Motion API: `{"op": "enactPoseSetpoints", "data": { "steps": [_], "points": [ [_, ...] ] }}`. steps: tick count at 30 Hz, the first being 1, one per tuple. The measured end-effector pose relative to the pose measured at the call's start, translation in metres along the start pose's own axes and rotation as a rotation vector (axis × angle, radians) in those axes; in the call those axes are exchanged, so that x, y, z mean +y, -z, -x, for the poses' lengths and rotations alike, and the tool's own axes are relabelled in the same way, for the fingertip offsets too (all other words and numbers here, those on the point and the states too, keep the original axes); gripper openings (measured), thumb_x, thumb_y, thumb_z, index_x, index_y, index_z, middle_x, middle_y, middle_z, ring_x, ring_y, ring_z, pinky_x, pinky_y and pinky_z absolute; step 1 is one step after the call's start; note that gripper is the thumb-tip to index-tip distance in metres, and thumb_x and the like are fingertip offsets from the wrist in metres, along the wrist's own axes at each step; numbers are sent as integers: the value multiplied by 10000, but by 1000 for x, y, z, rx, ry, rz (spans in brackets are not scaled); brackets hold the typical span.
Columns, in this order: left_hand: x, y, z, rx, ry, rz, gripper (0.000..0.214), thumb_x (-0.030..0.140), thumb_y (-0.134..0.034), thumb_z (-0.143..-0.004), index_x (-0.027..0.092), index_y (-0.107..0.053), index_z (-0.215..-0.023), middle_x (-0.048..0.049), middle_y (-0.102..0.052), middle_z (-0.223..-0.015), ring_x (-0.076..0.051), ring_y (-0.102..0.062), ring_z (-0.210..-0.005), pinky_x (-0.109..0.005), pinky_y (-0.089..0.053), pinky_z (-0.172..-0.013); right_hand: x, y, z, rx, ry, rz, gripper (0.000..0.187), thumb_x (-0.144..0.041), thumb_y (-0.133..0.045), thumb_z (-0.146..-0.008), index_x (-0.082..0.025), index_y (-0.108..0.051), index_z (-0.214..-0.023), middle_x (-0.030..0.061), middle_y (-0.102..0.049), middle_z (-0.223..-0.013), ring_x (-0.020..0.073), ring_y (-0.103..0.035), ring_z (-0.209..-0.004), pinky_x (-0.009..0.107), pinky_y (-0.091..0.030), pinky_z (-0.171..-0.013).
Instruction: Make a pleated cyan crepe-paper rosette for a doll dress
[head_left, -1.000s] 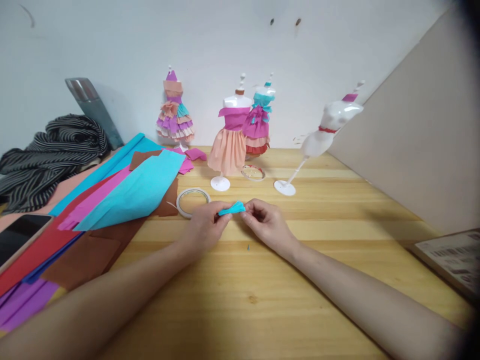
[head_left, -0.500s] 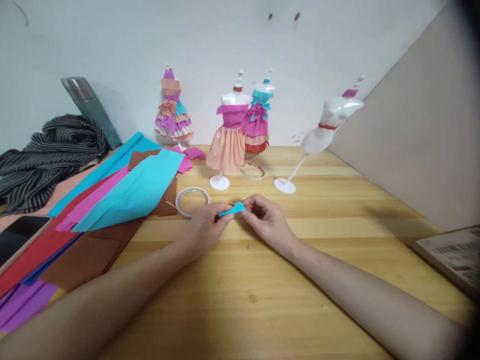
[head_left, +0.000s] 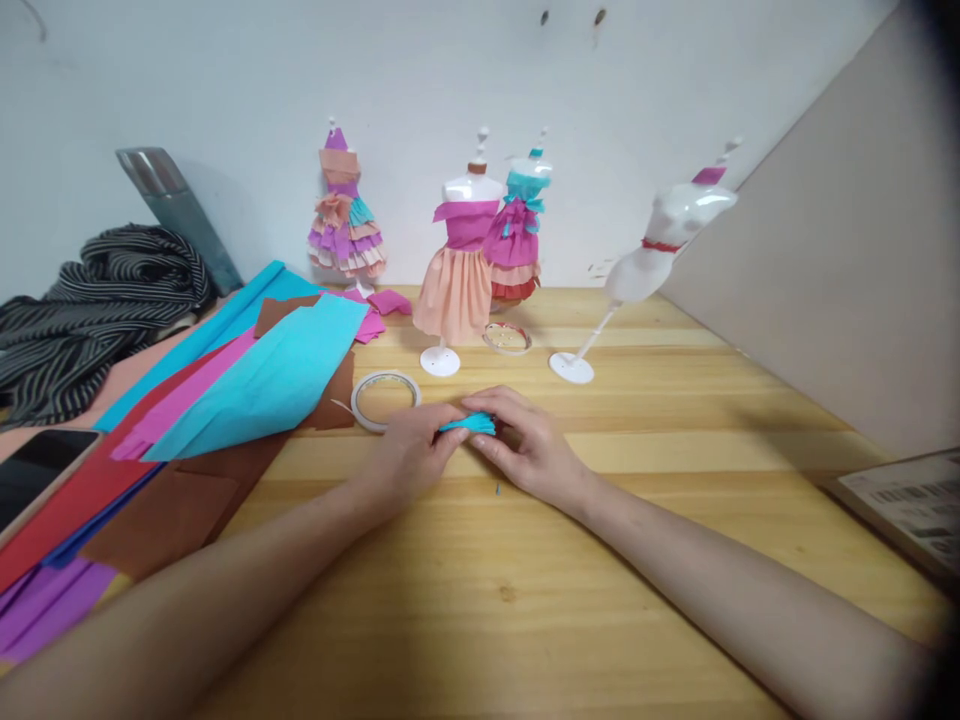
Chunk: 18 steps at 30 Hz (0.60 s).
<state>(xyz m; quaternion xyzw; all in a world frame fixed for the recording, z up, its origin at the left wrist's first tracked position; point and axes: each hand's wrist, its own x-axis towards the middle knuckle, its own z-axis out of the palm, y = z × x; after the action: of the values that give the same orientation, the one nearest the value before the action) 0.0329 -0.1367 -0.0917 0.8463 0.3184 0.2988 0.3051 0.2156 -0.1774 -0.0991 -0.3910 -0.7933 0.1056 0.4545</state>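
Observation:
A small gathered piece of turquoise crepe paper (head_left: 474, 424) lies between my two hands, its pleated end fanned out to the right. My left hand (head_left: 409, 445) pinches its narrow left end between thumb and fingers. Around the fanned part curves my right hand (head_left: 536, 440), thumb below and fingers above, their tips close to the left fingertips. Just behind my left hand a roll of double-sided tape (head_left: 357, 408) rests flat on the wooden table (head_left: 510, 600). A tiny dark scrap (head_left: 498, 489) is on the wood below the hands.
Dress forms in paper dresses (head_left: 457, 295) stand at the back, and a bare white dress form (head_left: 637, 275) leans at the right. Crepe paper sheets (head_left: 255, 390), a phone (head_left: 45, 465), a striped cloth (head_left: 112, 300) and a bottle (head_left: 176, 215) occupy the left. A cardboard box (head_left: 900, 510) is at right.
My right hand has shifted left and its fingers now reach over and under the turquoise paper. The paper's fanned end has turned to point more to the right.

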Motion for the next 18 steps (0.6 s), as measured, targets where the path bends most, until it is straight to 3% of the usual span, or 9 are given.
{"op": "enactPoseSetpoints", "data": {
  "steps": [5, 10, 18],
  "points": [
    [-2, -1, 1, -37, -27, -24, 199, 248, -498, -903, 167, -680, -896, -41, -717, -869, -177, -619, -788, -288, -452, -733, 1, 0, 0, 5, 3, 17, 194, -192, -593, -876, -190, -604, -1070, 78, -632, -890, 185, -618, -806, 324, -534, -680],
    [-2, 0, 2, 4, -46, -23, 207, 255, -498, -908, 179, -690, -910, -32, -723, -857, -170, -627, -781, -279, -463, -726, -1, 1, 0, 13, -41, 51, 75, -172, -580, -868, -185, -611, -934, 44, -604, -787, 150, -573, -679, 276, -491, -589],
    [-1, -1, 0, 50, 23, 66, 201, 270, -570, -843, 183, -703, -967, -46, -731, -889, -174, -628, -766, -289, -478, -725, 2, -1, 3, 7, -71, 86, 51, -177, -566, -881, -186, -610, -907, 32, -626, -758, 140, -570, -641, 262, -467, -579]
  ]
}}
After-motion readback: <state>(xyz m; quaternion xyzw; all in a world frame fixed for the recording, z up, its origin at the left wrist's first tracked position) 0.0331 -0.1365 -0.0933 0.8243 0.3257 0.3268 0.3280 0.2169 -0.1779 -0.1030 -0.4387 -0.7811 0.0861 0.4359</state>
